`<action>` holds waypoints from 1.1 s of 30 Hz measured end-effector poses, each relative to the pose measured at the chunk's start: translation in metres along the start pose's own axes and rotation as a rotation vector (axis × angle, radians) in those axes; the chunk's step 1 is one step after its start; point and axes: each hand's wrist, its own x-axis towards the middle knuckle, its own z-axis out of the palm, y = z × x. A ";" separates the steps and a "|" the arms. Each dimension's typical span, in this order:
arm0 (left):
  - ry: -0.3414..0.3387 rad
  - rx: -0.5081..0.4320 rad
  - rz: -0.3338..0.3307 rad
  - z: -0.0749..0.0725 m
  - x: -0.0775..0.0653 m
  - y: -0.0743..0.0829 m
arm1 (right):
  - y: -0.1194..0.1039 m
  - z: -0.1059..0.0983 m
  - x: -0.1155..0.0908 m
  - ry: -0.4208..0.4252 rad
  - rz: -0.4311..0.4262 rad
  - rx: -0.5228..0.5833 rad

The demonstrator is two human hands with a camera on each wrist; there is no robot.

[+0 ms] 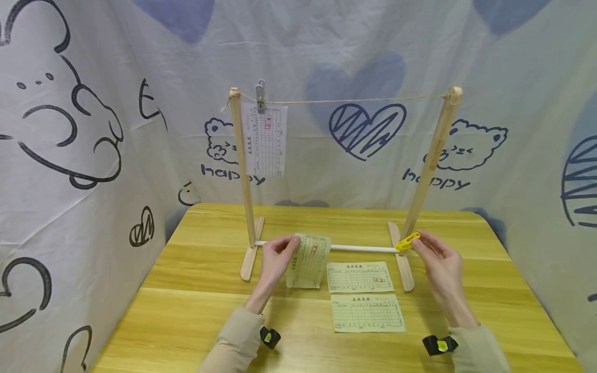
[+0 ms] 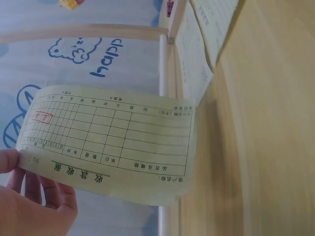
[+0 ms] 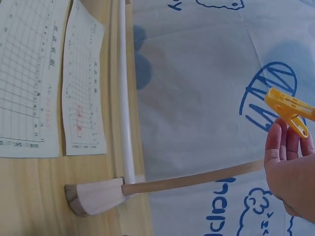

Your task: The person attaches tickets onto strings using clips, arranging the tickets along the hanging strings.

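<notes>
Between thumb and fingers my left hand (image 1: pixel 278 257) pinches a pale green receipt slip (image 1: pixel 309 261) by its upper corner. The slip hangs upright above the table and curves a little, its red stamp showing in the left wrist view too. Near the right post my right hand (image 1: pixel 440 264) holds a yellow plastic clothespin (image 1: pixel 408 242), also plain in the right wrist view (image 3: pixel 288 110). A string (image 1: pixel 354 100) runs between the tops of two wooden posts. From its left end a metal clip (image 1: pixel 260 97) holds a white printed slip (image 1: pixel 267 142).
Two more green slips lie flat on the table, one (image 1: pixel 360 277) behind the other (image 1: pixel 368 313). A white rod (image 1: pixel 364 248) joins the wooden feet of the left post (image 1: pixel 244 171) and right post (image 1: pixel 431 166). A patterned cloth (image 1: pixel 298 46) hangs behind.
</notes>
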 end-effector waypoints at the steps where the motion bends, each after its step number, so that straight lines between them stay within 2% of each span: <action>1: 0.002 -0.009 -0.003 0.000 0.000 0.001 | -0.001 0.002 0.000 -0.013 -0.010 0.009; 7: 0.015 -0.063 -0.022 0.002 -0.002 0.010 | -0.008 0.012 0.002 -0.057 -0.055 0.046; 14: 0.013 -0.112 -0.015 0.003 -0.003 0.021 | -0.021 0.026 0.003 -0.095 -0.094 -0.026; 22: 0.002 -0.156 -0.019 0.005 -0.003 0.034 | -0.034 0.046 0.007 -0.158 -0.152 -0.039; 33: 0.002 -0.195 -0.026 0.007 -0.002 0.048 | -0.050 0.070 0.012 -0.230 -0.211 -0.111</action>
